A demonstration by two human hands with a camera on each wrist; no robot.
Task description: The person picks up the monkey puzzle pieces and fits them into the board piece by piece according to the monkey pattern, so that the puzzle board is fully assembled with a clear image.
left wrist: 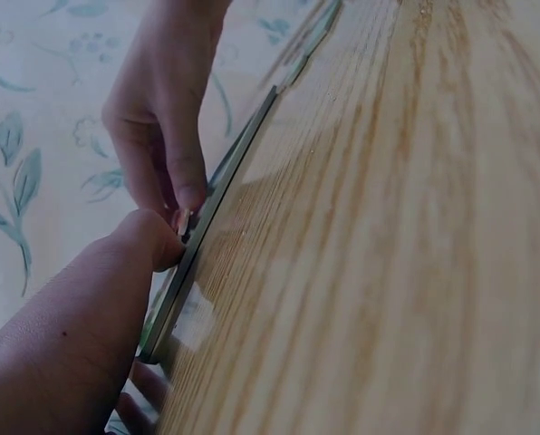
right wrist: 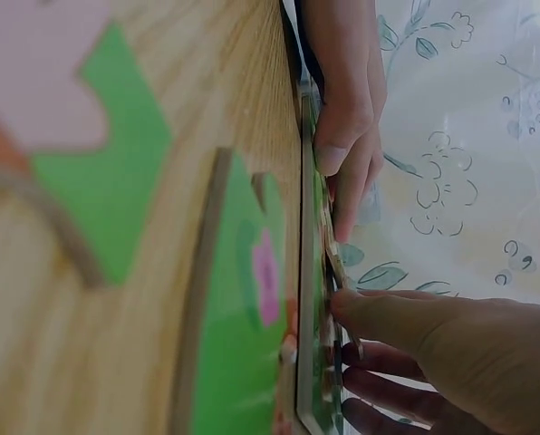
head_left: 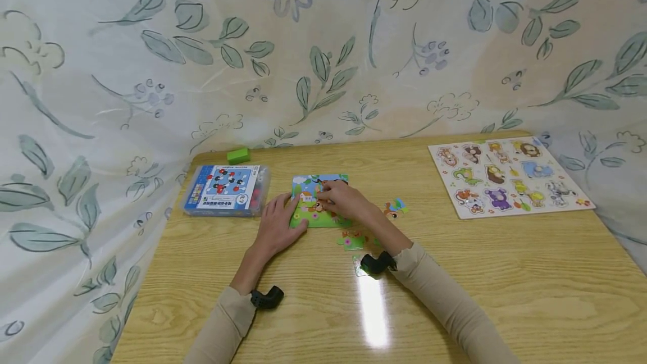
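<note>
A small jigsaw puzzle board [head_left: 319, 220] with a house and green meadow lies flat on the table. My left hand [head_left: 277, 226] rests along its left side, fingers fairly straight on the edge and thumb at the lower left corner. Over the right half of the board, my right hand [head_left: 346, 201] pinches a puzzle piece [right wrist: 336, 261] between thumb and fingers; the piece is tilted against the board and its picture is mostly hidden. Loose puzzle pieces lie beside the board: one with green and pink [head_left: 352, 242] just below it, another with blue and orange [head_left: 396, 208] to its right.
Another loose piece [head_left: 358, 265] lies partly behind the black right wrist camera [head_left: 378, 263]. At the back left are a clear plastic case [head_left: 227, 190] and a green block [head_left: 238, 155]. A white animal puzzle board [head_left: 505, 178] lies at the right. A floral curtain [head_left: 323, 55] hangs behind the table.
</note>
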